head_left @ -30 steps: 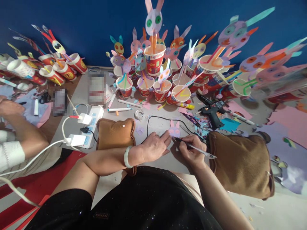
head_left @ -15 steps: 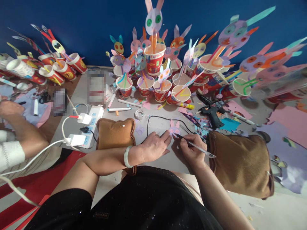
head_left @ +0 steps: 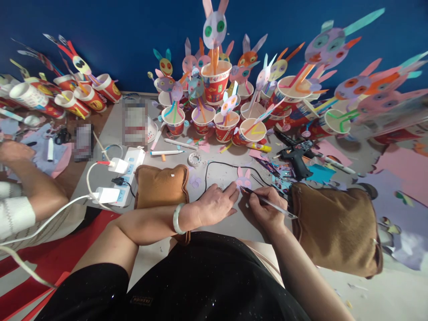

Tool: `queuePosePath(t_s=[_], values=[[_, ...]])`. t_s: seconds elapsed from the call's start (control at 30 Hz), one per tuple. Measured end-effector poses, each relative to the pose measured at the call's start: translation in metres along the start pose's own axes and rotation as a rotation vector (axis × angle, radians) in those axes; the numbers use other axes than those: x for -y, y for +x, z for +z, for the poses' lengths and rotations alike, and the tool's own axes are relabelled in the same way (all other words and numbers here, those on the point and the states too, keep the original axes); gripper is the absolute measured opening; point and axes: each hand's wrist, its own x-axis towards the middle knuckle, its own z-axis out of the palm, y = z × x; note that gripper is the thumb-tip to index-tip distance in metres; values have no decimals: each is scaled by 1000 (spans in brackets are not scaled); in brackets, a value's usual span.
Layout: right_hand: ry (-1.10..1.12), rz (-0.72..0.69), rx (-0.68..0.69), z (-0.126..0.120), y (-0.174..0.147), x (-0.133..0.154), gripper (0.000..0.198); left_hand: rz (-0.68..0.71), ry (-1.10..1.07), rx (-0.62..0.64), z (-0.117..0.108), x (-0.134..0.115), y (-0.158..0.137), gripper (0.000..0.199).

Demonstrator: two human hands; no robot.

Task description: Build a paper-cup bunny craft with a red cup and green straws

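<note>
A small paper rabbit head (head_left: 244, 179), lilac with pink ears and pink eye discs, lies flat on the grey table. My left hand (head_left: 216, 206) rests on the table with its fingers stretched out, their tips at the rabbit's lower left edge. Between the fingers of my right hand (head_left: 269, 208) is a pen (head_left: 274, 207) with a clear barrel and dark grip. The pen's tip is at the lower edge of the rabbit head; whether it touches the paper I cannot tell. A black cable (head_left: 230, 163) curves behind the rabbit.
Paper cups (head_left: 226, 126) with straw-necked paper animals crowd the back. A glue gun (head_left: 297, 160) lies right, above a brown cushion (head_left: 336, 229). Another cushion (head_left: 162, 185) and a power strip (head_left: 129, 176) are left. A co-worker's arm (head_left: 36, 178) shows far left.
My right hand and the pen have shifted slightly to the left, with the pen's rear end a little lower. My left hand and the paper rabbit have stayed in place.
</note>
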Motion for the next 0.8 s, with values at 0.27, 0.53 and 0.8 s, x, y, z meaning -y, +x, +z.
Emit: queuePosePath(t_s=[0.27,0.53,0.8], values=[[20,-58,-15,-3,-1,2,5,8,-16,16,3,1,1,55],[58,-84,-4,-5,0,3,7,13,-4,26,3,0,1,55],[49,39,32,-4,-1,2,9,11,-2,20,1,1,0,56]])
